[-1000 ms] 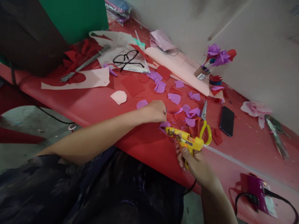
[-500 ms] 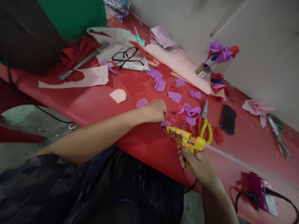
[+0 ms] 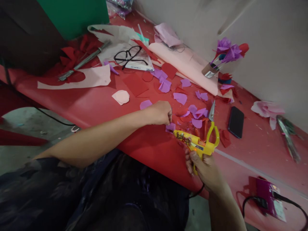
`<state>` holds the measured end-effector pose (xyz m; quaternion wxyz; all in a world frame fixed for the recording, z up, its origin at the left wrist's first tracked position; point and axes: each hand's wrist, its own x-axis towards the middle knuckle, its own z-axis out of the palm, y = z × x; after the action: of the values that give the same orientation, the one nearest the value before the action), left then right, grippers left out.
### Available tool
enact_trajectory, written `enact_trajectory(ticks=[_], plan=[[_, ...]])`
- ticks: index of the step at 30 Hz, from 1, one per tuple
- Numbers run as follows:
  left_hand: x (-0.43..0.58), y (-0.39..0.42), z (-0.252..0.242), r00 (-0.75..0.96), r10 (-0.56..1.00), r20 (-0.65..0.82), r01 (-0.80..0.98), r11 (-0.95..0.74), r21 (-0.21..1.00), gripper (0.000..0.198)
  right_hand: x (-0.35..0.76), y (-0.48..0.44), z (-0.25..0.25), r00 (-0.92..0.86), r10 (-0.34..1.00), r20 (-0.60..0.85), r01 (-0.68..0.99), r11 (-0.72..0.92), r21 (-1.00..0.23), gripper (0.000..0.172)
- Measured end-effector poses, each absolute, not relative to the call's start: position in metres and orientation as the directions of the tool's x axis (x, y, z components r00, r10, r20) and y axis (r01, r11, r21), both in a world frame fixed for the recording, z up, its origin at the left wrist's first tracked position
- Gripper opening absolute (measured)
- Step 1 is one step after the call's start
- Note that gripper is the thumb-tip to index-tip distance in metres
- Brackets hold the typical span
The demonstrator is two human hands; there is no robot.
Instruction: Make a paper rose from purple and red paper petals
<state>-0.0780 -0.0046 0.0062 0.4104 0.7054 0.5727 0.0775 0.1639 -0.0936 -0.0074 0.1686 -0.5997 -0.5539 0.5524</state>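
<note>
My right hand (image 3: 202, 166) is wrapped round the handle of a yellow glue gun (image 3: 190, 139); its nozzle points left, and a small orange light glows on its side. Just off the nozzle is a purple paper petal (image 3: 170, 127), below the fingers of my left hand (image 3: 161, 113). Those fingers are curled in a pinch, and what they hold is hidden from above. Several cut purple petals (image 3: 180, 98) lie scattered beyond both hands. Yellow-handled scissors (image 3: 212, 128) rest just behind the glue gun, blades pointing away from me.
A black phone (image 3: 235, 122) lies right of the scissors. Farther back are eyeglasses (image 3: 128, 57), a pale pink paper roll (image 3: 185, 65) and a small holder (image 3: 209, 70) with purple paper flowers (image 3: 226, 49). A purple box (image 3: 268, 197) with black cables sits at lower right.
My right hand has drawn the glue gun slightly right and down, its nozzle a little farther from my left hand. My left hand stays nearly in place, still closed.
</note>
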Motion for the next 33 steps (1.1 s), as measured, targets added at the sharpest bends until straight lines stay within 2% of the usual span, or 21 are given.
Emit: enact_trajectory(ticks=[7,20,27,33], plan=[[-0.078,-0.003,0.002,0.342,0.873,-0.347,0.714,-0.001,0.7,0.012,0.167,-0.093,-0.005,-0.204,0.861,-0.466,0.456,-0.338,-0.823,0.053],[-0.078,-0.003,0.003,0.34,0.877,-0.339,0.734,-0.022,0.679,0.016,0.172,-0.093,-0.002,-0.133,0.884,-0.449,0.45,-0.35,-0.822,0.057],[-0.079,-0.003,0.001,0.341,0.878,-0.336,0.722,-0.015,0.691,0.017,0.176,-0.096,-0.004,-0.202,0.877,-0.437,0.476,-0.302,-0.826,0.05],[-0.079,-0.003,0.001,0.34,0.874,-0.346,0.723,-0.007,0.69,0.016,0.181,-0.098,-0.008,-0.184,0.871,-0.455,0.489,-0.321,-0.811,0.049]])
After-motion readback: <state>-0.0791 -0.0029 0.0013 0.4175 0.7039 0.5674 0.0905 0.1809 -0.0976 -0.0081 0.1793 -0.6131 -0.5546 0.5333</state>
